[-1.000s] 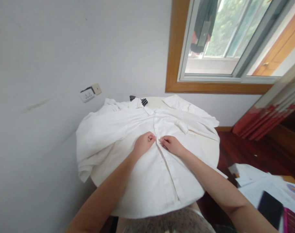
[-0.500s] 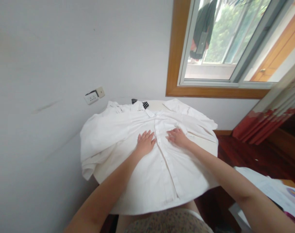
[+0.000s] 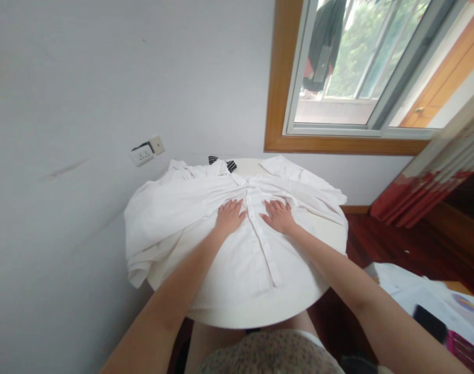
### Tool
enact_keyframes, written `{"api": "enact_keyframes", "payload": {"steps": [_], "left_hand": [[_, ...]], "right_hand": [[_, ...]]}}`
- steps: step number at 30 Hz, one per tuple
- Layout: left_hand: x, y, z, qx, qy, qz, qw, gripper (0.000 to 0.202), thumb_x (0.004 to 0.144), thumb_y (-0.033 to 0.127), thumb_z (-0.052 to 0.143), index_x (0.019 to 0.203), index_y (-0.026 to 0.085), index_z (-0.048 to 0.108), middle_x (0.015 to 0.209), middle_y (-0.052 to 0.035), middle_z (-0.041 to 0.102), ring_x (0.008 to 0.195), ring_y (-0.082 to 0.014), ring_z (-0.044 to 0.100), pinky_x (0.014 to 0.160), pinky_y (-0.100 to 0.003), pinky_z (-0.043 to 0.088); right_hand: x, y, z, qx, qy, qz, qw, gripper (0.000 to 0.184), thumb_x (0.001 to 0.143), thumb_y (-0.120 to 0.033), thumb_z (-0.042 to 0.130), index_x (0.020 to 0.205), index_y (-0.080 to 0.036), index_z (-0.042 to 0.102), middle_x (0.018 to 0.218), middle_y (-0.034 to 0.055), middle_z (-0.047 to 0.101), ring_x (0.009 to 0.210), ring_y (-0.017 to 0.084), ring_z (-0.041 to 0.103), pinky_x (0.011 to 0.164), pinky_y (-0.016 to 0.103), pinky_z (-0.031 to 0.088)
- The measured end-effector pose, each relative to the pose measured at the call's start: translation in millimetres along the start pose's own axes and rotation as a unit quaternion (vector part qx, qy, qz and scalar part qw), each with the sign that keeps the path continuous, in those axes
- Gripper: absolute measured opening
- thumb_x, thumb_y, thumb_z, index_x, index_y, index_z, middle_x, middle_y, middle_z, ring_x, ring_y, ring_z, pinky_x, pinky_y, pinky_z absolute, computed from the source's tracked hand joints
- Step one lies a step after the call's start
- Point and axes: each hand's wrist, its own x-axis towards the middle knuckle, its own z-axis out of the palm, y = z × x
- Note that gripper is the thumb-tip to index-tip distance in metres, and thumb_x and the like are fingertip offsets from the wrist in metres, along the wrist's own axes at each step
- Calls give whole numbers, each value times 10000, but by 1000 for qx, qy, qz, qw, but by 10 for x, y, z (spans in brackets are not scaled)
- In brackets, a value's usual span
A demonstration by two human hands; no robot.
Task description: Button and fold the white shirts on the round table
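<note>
A white button-front shirt [image 3: 237, 265] lies spread over a round white table [image 3: 256, 314], its collar at the far side and its sleeves out to both sides. My left hand [image 3: 231, 216] rests flat on the shirt, just left of the button placket, fingers stretched out. On the other side of the placket, my right hand [image 3: 279, 216] presses flat on the cloth with its fingers apart. Neither hand grips the fabric. Close to the collar sits a black-and-white striped cloth piece [image 3: 223, 163], partly covered by the shirt.
A wall with a socket [image 3: 142, 155] borders the table at the left and back. The wood-framed window [image 3: 278, 104] is at the back right, beside a red and cream curtain [image 3: 412, 195]. Papers [image 3: 408, 285] and a dark phone-like object [image 3: 430, 323] lie at the lower right.
The shirt's lower hem has shifted away from me, baring the table's near edge. Both hands have moved slightly forward with the cloth, and my right fingers now lie straighter.
</note>
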Motion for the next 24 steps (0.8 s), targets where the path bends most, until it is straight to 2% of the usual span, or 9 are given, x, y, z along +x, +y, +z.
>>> {"api": "enact_keyframes", "payload": {"steps": [2,5,8,11,13,16,20,24], "left_hand": [[-82,80,-94,8,23,23,999,410,914,277,393,1304,177,472,1293,-136,537,1232,-260,434,1032,-428,306],[-290,216,-249,-7,19,64,998,278,876,176,427,1110,189,576,1110,-104,596,1100,-234,500,954,-374,368],[-526,321,-347,-59,-13,84,995,178,878,209,446,969,196,598,975,-80,601,981,-214,537,888,-341,403],[-703,379,-364,-114,-56,96,987,182,892,294,454,869,193,603,873,-63,597,878,-197,560,824,-314,422],[-776,406,-351,-137,-72,97,983,194,877,349,492,853,193,604,854,-58,595,851,-195,565,796,-308,427],[-839,446,-327,-143,-72,93,983,175,850,361,539,874,199,601,864,-50,596,860,-197,567,785,-312,426],[-877,475,-288,-126,-52,81,987,113,826,304,569,886,210,589,881,-34,596,903,-197,557,815,-324,412],[-877,464,-257,-129,-53,85,987,95,833,289,557,876,211,590,892,-33,603,896,-191,557,801,-317,405]], "right_hand": [[0,-8,-36,-1,-1,-1,1000,622,935,-558,297,1451,-212,306,1429,144,410,1311,291,313,1057,512,202],[-15,-38,-143,-5,-4,-8,1000,581,940,-485,359,1443,-198,319,1399,150,443,1295,288,335,1053,505,204],[-78,-115,-309,4,5,-22,1000,439,909,-353,473,1322,-206,492,1362,139,475,1274,285,359,1046,471,220],[-237,-226,-458,83,-9,-63,994,245,892,-253,491,1073,-195,646,1132,112,612,1085,227,517,930,343,351],[-388,-293,-504,149,-29,-87,985,193,889,-232,490,955,-185,666,935,77,642,903,175,575,815,271,396],[-603,-355,-490,204,-54,-79,974,129,838,-245,582,912,-172,658,852,52,621,762,141,572,719,236,403],[-746,-387,-433,221,-50,-52,973,234,749,-314,702,903,-152,633,848,53,597,761,153,553,714,247,409],[-781,-412,-407,219,-20,-50,974,203,754,-321,686,845,-157,609,845,52,573,793,164,533,735,258,415]]}}
